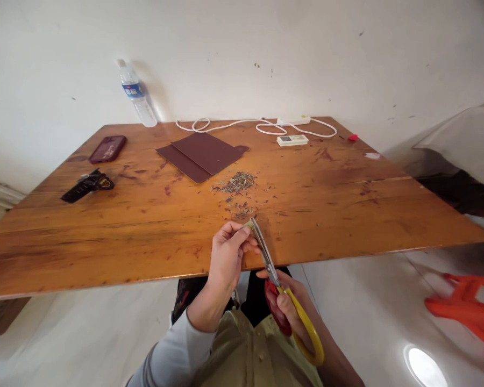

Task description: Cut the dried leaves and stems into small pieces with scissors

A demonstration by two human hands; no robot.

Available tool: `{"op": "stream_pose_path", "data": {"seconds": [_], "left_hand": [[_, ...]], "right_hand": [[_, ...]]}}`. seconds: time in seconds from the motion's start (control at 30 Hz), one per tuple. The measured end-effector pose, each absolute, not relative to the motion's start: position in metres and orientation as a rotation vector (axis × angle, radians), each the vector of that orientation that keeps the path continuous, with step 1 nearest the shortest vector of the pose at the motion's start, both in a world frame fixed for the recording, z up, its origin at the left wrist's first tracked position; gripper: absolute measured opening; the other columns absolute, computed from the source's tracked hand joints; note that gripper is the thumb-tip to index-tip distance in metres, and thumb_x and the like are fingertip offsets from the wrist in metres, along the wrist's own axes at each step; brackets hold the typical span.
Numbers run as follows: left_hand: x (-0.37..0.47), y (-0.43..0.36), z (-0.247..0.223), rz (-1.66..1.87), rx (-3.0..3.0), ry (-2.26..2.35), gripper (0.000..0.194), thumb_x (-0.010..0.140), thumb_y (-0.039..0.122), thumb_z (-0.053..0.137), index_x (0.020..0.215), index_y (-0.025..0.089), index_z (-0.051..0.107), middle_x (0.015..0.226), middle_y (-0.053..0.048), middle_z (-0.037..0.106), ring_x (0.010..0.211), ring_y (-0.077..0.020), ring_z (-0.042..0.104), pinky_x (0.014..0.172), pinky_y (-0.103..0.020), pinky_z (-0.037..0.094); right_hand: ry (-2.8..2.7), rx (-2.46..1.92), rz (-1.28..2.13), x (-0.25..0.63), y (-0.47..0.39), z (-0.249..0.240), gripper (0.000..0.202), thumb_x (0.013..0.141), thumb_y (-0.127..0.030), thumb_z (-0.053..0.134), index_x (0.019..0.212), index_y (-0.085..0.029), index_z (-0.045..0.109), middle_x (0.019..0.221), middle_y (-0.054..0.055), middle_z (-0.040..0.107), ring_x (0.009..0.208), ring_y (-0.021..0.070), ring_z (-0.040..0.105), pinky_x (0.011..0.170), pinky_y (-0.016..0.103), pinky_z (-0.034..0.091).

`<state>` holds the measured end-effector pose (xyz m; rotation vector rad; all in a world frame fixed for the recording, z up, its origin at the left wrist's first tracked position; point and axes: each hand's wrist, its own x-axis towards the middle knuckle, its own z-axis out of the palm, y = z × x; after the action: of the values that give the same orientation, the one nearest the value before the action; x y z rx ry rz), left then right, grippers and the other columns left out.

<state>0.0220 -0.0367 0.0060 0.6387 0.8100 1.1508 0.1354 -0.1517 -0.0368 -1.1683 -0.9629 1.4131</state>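
My right hand [292, 306] is wrapped round the red and yellow handles of a pair of scissors [266, 255], whose blades point up and away from me. My left hand [228, 252] pinches a small olive-coloured piece of sheet [249, 224] between thumb and fingers, right at the blade tips. Most of that piece is hidden by the fingers. Beyond the hands, a heap of small cut scraps [237, 184], brownish and greenish, lies on the wooden table [157, 226], with looser bits scattered nearer to me.
Dark brown sheets [204, 153], perhaps sandpaper, lie behind the scraps. A phone [108, 149] and a black strapped object [87, 185] are at left. A plastic bottle [137, 94] leans on the wall. A white power strip [292, 121] and a small white device [292, 140] sit at the back.
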Motion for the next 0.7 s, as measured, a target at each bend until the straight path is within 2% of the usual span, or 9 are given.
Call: {"op": "stream_pose_path", "data": {"seconds": [0.17, 0.3, 0.53, 0.6, 0.7], "left_hand": [[0.0218, -0.0360, 0.0050, 1.147, 0.645, 0.815, 0.020, 0.066, 0.022, 0.075, 0.062, 0.016, 0.056, 0.053, 0.001, 0.063, 0.046, -0.0100, 0.058, 0.048, -0.022, 0.052], [0.0213, -0.0350, 0.0048, 1.134, 0.647, 0.809, 0.019, 0.065, 0.022, 0.074, 0.062, 0.016, 0.057, 0.053, 0.001, 0.063, 0.045, -0.0104, 0.058, 0.049, -0.022, 0.052], [0.0211, -0.0356, 0.0050, 1.141, 0.638, 0.817, 0.019, 0.065, 0.021, 0.074, 0.062, 0.016, 0.056, 0.053, 0.000, 0.063, 0.045, -0.0099, 0.058, 0.049, -0.022, 0.052], [0.0210, -0.0356, 0.0049, 1.141, 0.635, 0.813, 0.019, 0.065, 0.021, 0.074, 0.062, 0.016, 0.056, 0.053, 0.000, 0.064, 0.045, -0.0098, 0.058, 0.048, -0.022, 0.053], [0.0206, -0.0353, 0.0043, 1.137, 0.635, 0.806, 0.018, 0.065, 0.021, 0.074, 0.063, 0.016, 0.057, 0.053, 0.000, 0.064, 0.045, -0.0102, 0.059, 0.049, -0.022, 0.053]], "right_hand": [[-0.878, -1.243, 1.421, 0.1343, -0.1534, -0.0380, 0.046, 0.085, -0.057, 0.062, 0.107, -0.017, 0.063, 0.053, -0.009, 0.038, 0.039, 0.0072, 0.023, 0.036, 0.021, 0.021], [-0.902, -1.272, 1.418, 0.1366, -0.1522, -0.0382, 0.052, 0.079, -0.065, 0.063, 0.100, -0.017, 0.066, 0.055, -0.008, 0.036, 0.044, 0.0083, 0.023, 0.040, 0.021, 0.021], [-0.938, -1.354, 1.289, 0.1394, -0.1506, -0.0392, 0.045, 0.074, -0.062, 0.069, 0.092, -0.021, 0.072, 0.058, -0.004, 0.042, 0.048, 0.0113, 0.031, 0.041, 0.023, 0.027], [-0.957, -1.313, 1.297, 0.1391, -0.1514, -0.0397, 0.048, 0.074, -0.064, 0.069, 0.093, -0.020, 0.071, 0.059, -0.004, 0.043, 0.048, 0.0107, 0.030, 0.041, 0.023, 0.027], [-0.959, -1.203, 1.364, 0.1378, -0.1530, -0.0410, 0.050, 0.082, -0.063, 0.062, 0.105, -0.019, 0.066, 0.058, -0.006, 0.043, 0.042, 0.0087, 0.028, 0.038, 0.022, 0.025]]}}
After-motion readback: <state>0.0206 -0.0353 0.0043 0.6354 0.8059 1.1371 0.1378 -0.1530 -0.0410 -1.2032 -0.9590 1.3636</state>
